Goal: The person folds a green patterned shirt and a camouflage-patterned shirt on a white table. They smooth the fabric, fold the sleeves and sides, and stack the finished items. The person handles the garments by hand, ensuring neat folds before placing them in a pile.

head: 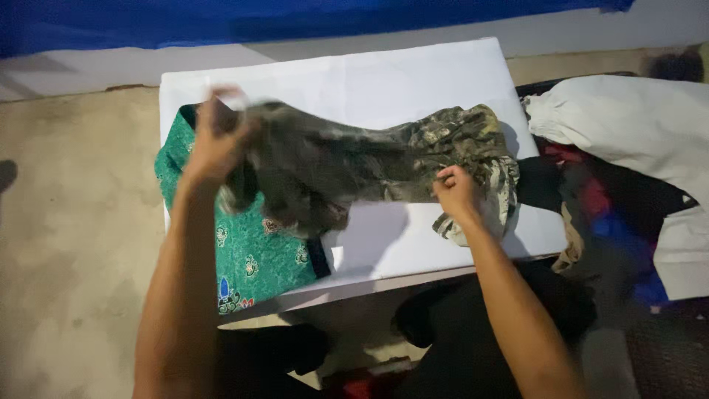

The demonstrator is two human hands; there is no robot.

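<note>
My left hand [214,144] grips one end of a camouflage-patterned garment [354,166] and lifts it above the white board [384,81]. That end is blurred. My right hand [456,192] pinches the garment's other end low, close to the board's right side. The cloth stretches between both hands. Under my left hand lies a folded green patterned cloth [247,251] on the board's left part, partly covered by the raised garment.
A pile of clothes [628,192] with a white garment [635,122] on top lies to the right of the board. Dark clothes [473,332] sit in front, near my lap. Bare concrete floor [74,222] spreads to the left. A blue sheet [221,18] runs along the back.
</note>
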